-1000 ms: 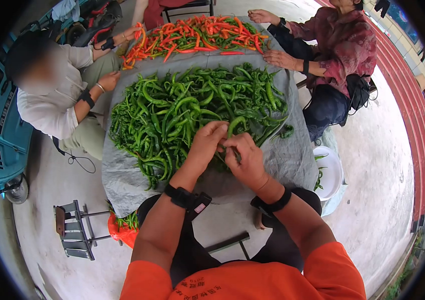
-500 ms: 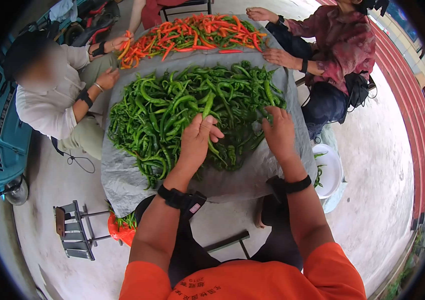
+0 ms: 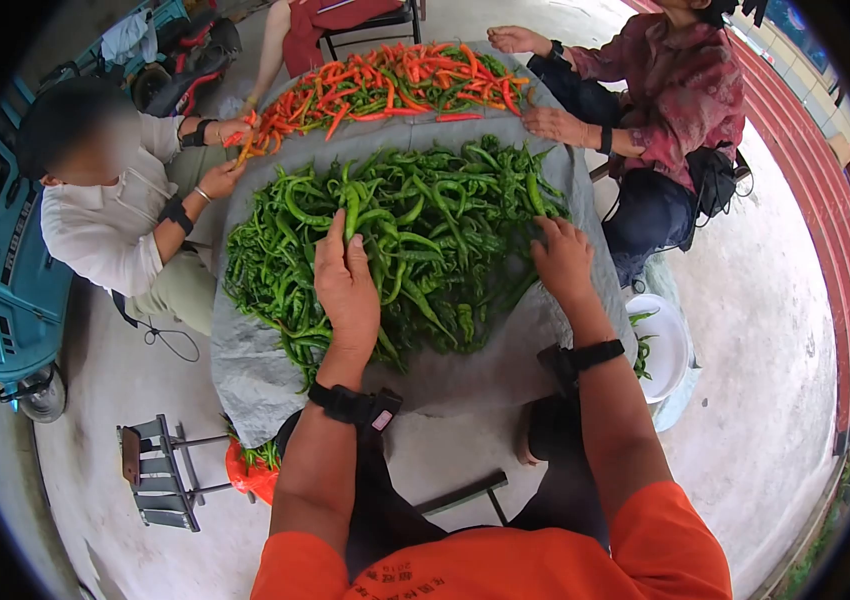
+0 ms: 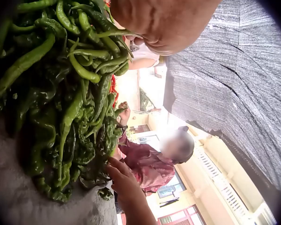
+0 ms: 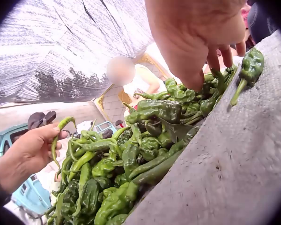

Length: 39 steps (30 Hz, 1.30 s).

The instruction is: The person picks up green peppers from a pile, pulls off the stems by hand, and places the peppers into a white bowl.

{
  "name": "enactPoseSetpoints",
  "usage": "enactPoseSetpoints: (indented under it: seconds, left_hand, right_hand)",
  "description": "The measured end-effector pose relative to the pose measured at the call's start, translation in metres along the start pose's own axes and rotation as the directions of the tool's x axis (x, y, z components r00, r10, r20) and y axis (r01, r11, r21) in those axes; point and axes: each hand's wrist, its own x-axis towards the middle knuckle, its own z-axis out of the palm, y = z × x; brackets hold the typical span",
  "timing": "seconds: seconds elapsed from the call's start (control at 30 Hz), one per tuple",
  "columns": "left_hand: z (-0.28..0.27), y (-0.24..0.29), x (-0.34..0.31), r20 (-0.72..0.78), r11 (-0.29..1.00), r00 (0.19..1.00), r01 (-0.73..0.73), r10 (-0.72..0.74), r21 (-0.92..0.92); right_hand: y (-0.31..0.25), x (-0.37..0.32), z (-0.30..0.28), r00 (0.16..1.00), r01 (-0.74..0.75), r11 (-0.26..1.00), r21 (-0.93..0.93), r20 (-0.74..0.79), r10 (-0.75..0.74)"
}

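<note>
A heap of green peppers [image 3: 415, 230] covers the near part of a grey cloth [image 3: 255, 380]. My left hand [image 3: 348, 295] is over the heap's left-centre; in the right wrist view that hand [image 5: 30, 152] pinches one curved green pepper [image 5: 61, 129] between thumb and fingers. At the heap's right edge, my right hand [image 3: 565, 262] reaches down with its fingers loosely extended. The right wrist view shows this hand [image 5: 196, 37] touching peppers, its fingertips partly hidden among them, with no pepper clearly gripped.
Red and orange peppers [image 3: 395, 80] lie at the far end. One person sits on the left [image 3: 105, 220], another on the right [image 3: 680, 80]. A white basin [image 3: 663, 345] stands right of the cloth; a small folding stool [image 3: 160, 470] and a red bag [image 3: 250, 470] are lower left.
Both hands have parted from their earlier meeting above the heap. The left has moved left with a green pepper; the right has moved to the heap's right edge.
</note>
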Motion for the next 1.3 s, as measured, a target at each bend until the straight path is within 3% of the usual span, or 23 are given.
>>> enactPoseSetpoints:
  seconds: [0.1, 0.13, 0.2, 0.4, 0.43, 0.5, 0.53, 0.6, 0.63, 0.7, 0.8, 0.9, 0.93, 1.1, 1.23, 1.3]
  left_hand:
    - [0.006, -0.020, 0.001, -0.013, 0.978, 0.998, -0.064, 0.068, 0.200]
    - [0.007, -0.024, 0.001, 0.025, 0.990, 1.000, -0.019, 0.016, 0.140]
    - [0.007, -0.024, -0.002, 0.047, 0.981, 0.998, -0.055, 0.047, 0.188]
    - [0.005, -0.011, -0.007, 0.028, 0.981, 0.997, -0.072, 0.068, 0.178]
    - [0.005, -0.009, -0.008, 0.022, 0.985, 0.998, -0.067, 0.065, 0.160]
    - [0.003, -0.004, -0.008, -0.018, 0.962, 0.978, -0.199, 0.206, 0.184]
    - [0.003, -0.003, -0.008, -0.037, 0.944, 0.960, -0.264, 0.276, 0.198]
    - [0.007, -0.004, -0.011, 0.054, 0.984, 0.984, -0.170, 0.172, -0.053]
    - [0.008, 0.000, -0.013, 0.108, 0.979, 0.986, -0.107, 0.127, -0.174]
    - [0.013, 0.009, -0.020, 0.197, 0.979, 0.979, -0.013, 0.055, -0.206]
    - [0.025, 0.006, -0.027, 0.298, 0.938, 0.954, 0.067, 0.040, -0.339]
    - [0.018, 0.022, -0.022, 0.510, 0.907, 0.849, 0.313, -0.135, -0.281]
    - [0.019, 0.021, -0.023, 0.492, 0.883, 0.860, 0.332, -0.139, -0.331]
    - [0.019, 0.018, -0.023, 0.463, 0.913, 0.878, 0.282, -0.121, -0.295]
    - [0.019, 0.016, -0.026, 0.412, 0.923, 0.907, 0.232, -0.091, -0.307]
    - [0.014, 0.017, -0.022, 0.420, 0.923, 0.902, 0.245, -0.105, -0.295]
  right_hand:
    - [0.000, 0.001, 0.006, 1.000, 0.009, 0.999, 0.035, -0.012, -0.008]
    - [0.002, 0.001, 0.009, 0.999, 0.029, 0.999, 0.042, -0.039, -0.027]
    - [0.002, 0.002, 0.014, 0.993, 0.071, 0.996, 0.054, -0.097, -0.065]
    - [-0.012, 0.005, -0.002, 0.998, -0.066, 0.972, 0.224, 0.007, 0.066]
    - [-0.012, 0.006, 0.002, 0.993, -0.111, 0.913, 0.393, 0.007, 0.118]
    - [-0.014, 0.006, 0.011, 0.975, -0.181, 0.702, 0.689, 0.034, 0.218]
    - [-0.017, 0.006, 0.011, 0.972, -0.143, 0.610, 0.780, -0.006, 0.235]
    - [-0.026, 0.004, 0.012, 0.957, -0.044, 0.400, 0.915, -0.076, 0.278]
    - [-0.035, 0.001, 0.008, 0.962, 0.003, 0.390, 0.921, -0.109, 0.249]
    - [-0.056, -0.009, -0.004, 0.966, 0.094, 0.366, 0.926, -0.174, 0.193]
    - [-0.087, -0.029, -0.022, 0.980, 0.117, 0.420, 0.900, -0.172, 0.096]
    - [-0.103, -0.048, -0.022, 0.984, 0.172, 0.516, 0.839, -0.172, -0.049]
    - [-0.106, -0.052, -0.023, 0.970, 0.241, 0.553, 0.797, -0.212, -0.118]
    - [-0.111, -0.066, -0.016, 0.921, 0.387, 0.634, 0.670, -0.238, -0.310]
    - [-0.114, -0.068, -0.023, 0.909, 0.398, 0.631, 0.666, -0.193, -0.370]
    - [-0.106, -0.054, -0.025, 0.882, 0.467, 0.734, 0.494, -0.324, -0.343]
